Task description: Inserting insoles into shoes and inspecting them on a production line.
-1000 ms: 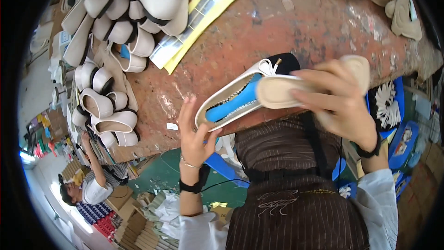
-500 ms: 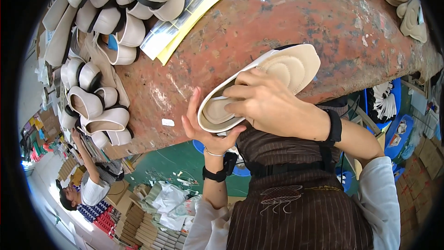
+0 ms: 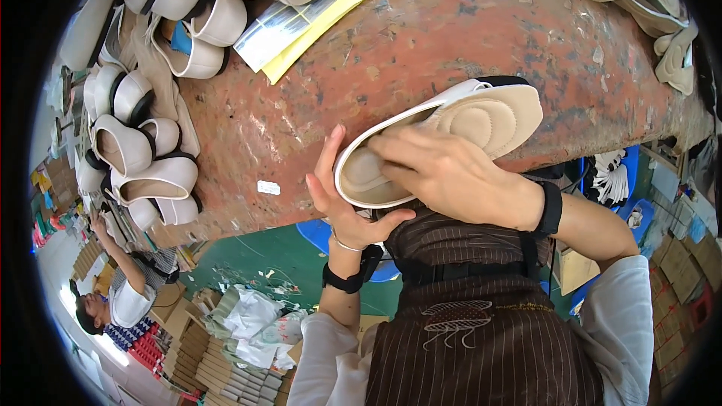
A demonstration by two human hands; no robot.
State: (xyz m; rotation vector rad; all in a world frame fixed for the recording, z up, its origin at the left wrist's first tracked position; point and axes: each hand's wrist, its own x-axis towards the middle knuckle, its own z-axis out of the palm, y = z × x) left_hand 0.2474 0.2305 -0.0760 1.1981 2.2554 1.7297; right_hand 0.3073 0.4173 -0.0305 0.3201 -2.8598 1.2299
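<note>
Shoe (image 3: 353, 180), cream-white, flat, with black sole edge, is held over the near edge of the reddish counter (image 3: 451, 37). Beige padded insole (image 3: 489, 116) is seen inside, heel end toward 2 o'clock. Left hand (image 3: 342, 207) is cupped under the toe end, grip closed on it. Right hand (image 3: 444, 177) is pressed flat on the insole, fingers extended.

Cream shoes (image 3: 143, 150) are piled at 9 o'clock.
</note>
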